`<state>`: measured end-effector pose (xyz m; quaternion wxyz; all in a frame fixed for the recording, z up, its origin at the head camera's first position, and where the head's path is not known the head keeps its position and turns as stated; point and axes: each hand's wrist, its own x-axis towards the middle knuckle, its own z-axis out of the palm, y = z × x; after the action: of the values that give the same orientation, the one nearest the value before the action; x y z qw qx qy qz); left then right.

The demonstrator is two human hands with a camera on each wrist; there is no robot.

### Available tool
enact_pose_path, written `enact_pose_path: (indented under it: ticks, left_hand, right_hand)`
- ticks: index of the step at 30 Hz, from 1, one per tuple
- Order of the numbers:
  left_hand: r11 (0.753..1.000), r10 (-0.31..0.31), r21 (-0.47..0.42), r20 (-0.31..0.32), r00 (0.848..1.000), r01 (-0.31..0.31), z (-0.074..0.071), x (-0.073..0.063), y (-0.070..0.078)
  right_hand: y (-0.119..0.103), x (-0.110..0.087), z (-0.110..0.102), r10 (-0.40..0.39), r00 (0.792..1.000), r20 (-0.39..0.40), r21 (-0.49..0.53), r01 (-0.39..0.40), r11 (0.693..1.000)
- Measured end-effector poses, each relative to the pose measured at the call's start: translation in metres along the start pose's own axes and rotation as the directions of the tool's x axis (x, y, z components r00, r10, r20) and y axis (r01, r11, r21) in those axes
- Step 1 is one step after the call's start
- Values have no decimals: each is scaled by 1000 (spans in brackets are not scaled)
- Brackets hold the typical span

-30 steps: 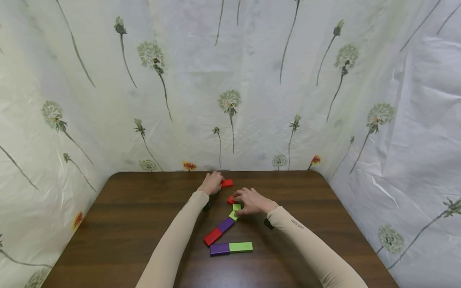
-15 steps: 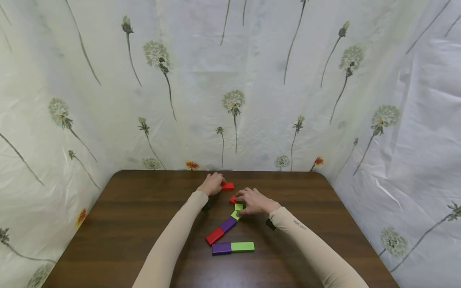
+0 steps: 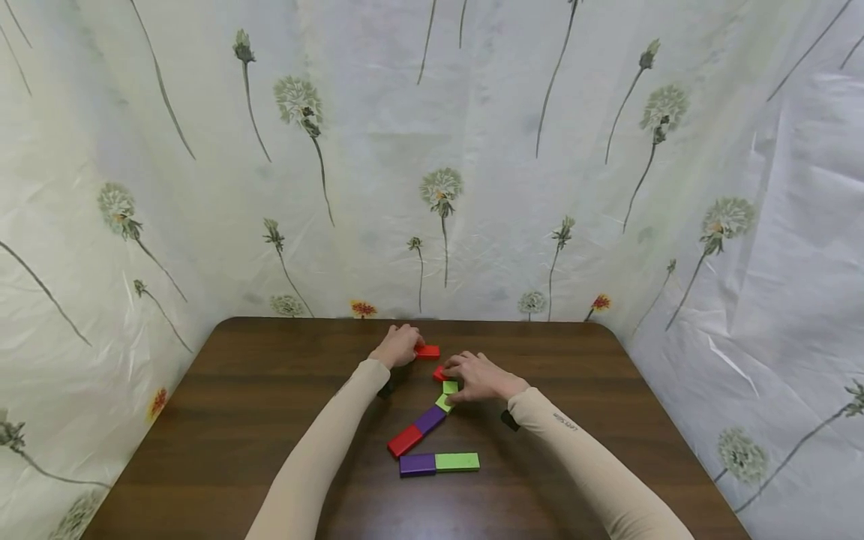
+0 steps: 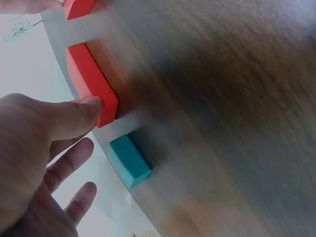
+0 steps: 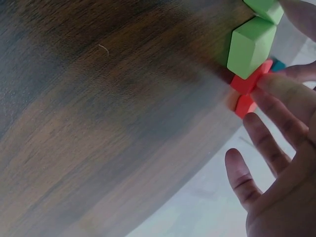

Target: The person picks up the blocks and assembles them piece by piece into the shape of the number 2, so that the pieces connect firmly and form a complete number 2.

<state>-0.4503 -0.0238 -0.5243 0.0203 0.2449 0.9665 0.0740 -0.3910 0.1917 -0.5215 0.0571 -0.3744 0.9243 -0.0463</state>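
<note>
In the left wrist view, my left hand (image 4: 29, 148) pinches a red block (image 4: 91, 81) between thumb and index finger, near the table's far edge. In the head view, my right hand (image 3: 475, 376) lies over the far end of a bent row of blocks. Its fingertips touch another red block (image 3: 439, 373), while its thumb is beside the green blocks (image 3: 450, 387); the other fingers are spread. From there the row runs nearer through a purple block (image 3: 430, 419) to a red block (image 3: 405, 440). A teal block (image 4: 129, 160) stands beside the left hand, hidden in the head view.
Nearer on the brown wooden table (image 3: 283, 435), a purple block (image 3: 417, 465) and a light green block (image 3: 457, 462) lie end to end. A dandelion-print curtain (image 3: 378, 187) hangs behind the table and along both sides.
The head view has shifted slightly, moving the whole scene a little to the right. Both hands keep nearly the same place at their blocks.
</note>
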Motion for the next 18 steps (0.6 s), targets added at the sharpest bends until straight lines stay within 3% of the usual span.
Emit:
enact_pose_path:
  ticks: [11,18]
  left_hand:
    - [997,55,48,18,998,-56,-5,-7,3]
    - [998,57,9,28,998,-57,-6,-13,4]
  right_hand:
    - [1,0,2,-3,1000,-9,7,3,1000]
    - [0,0,1,-17,1000,-22,8,17,1000]
